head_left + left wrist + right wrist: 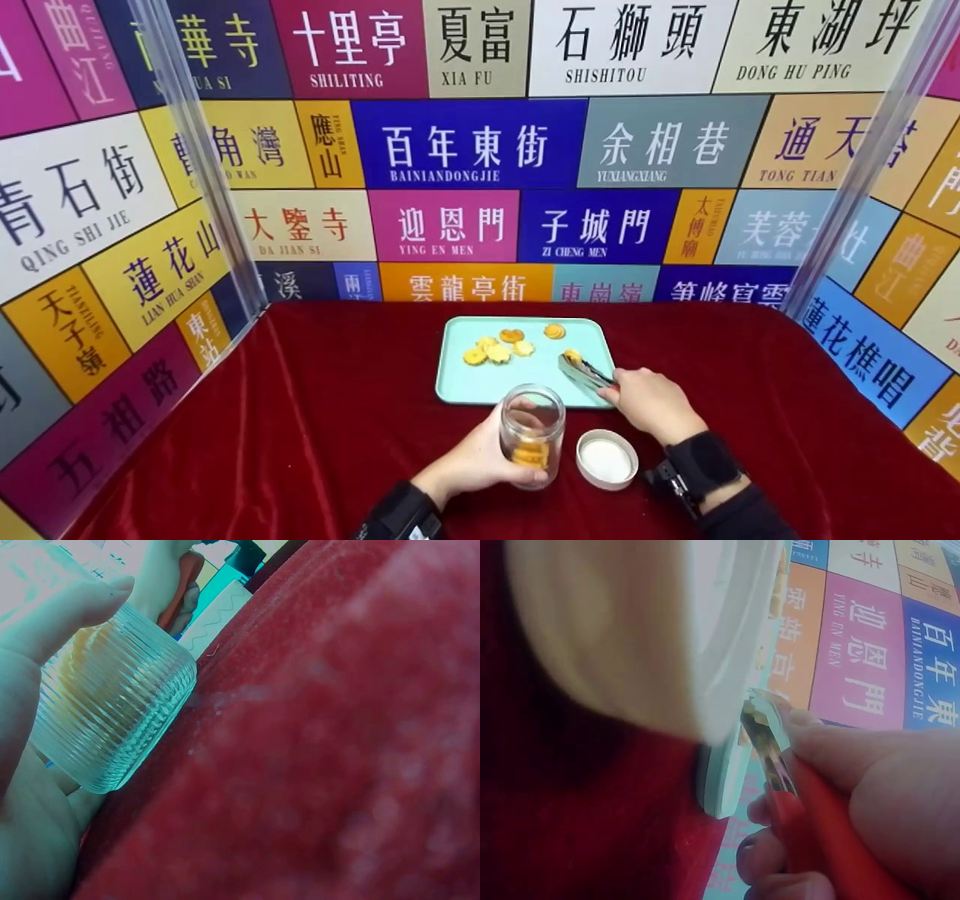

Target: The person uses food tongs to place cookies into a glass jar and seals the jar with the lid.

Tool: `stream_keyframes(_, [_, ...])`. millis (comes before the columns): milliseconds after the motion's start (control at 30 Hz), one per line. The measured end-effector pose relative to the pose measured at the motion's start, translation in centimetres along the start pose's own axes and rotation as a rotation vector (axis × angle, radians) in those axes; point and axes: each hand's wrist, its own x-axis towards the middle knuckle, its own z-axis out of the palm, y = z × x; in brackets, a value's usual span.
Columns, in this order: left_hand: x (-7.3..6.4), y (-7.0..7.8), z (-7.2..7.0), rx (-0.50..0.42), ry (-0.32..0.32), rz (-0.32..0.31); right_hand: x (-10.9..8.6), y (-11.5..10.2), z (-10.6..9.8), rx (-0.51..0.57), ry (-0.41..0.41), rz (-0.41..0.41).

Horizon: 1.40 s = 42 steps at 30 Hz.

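Observation:
My left hand (pixel 474 456) grips a clear glass jar (pixel 551 420) with several yellow cookies (pixel 530 454) inside; its mouth is open. In the left wrist view the thumb lies across the jar's ribbed side, its base close over the red cloth. My right hand (pixel 658 403) holds a pair of tongs (pixel 589 373), whose red handles (pixel 821 829) show in the right wrist view. The tong tips are at a cookie (pixel 572 354) on the right part of a mint-green tray (pixel 465 386). Several more cookies (pixel 496 351) lie at the tray's left and back.
A round whitish lid (pixel 607 460) lies between the jar and my right wrist, in front of the tray. Red cloth (pixel 315 420) covers the table. Behind it stands a wall of coloured signs (pixel 469 142), with clear upright strips (pixel 862 150) at both sides.

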Motion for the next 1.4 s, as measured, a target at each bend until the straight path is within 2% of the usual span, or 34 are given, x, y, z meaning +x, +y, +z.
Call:
stream_keyframes(300, [0.0,-0.1,0.0,-0.002,0.004,0.0,0.3,1.3,-0.7,0.014,-0.002,-0.04])
stream_keyframes(500, [0.1,0.1,0.1,0.015,0.006,0.006,0.2,2.4,-2.6,0.018,0.038,-0.113])
stream_keyframes(767, [0.1,0.1,0.1,0.027,0.016,-0.005,-0.6,3.2,-5.5,0.03,0.032,-0.164])
stream_keyframes(1000, [0.0,-0.1,0.0,0.022,0.014,-0.014,-1.7,2.3,-8.2,0.068,0.016,-0.2])
stream_keyframes(1200, [0.1,-0.1,0.0,0.012,0.011,-0.01,-2.7,1.1,-10.1,0.106,0.012,-0.217])
stream_keyframes(1400, [0.2,-0.1,0.0,-0.002,0.0,0.002,-4.0,-0.6,-11.8,0.118,0.026,-0.269])
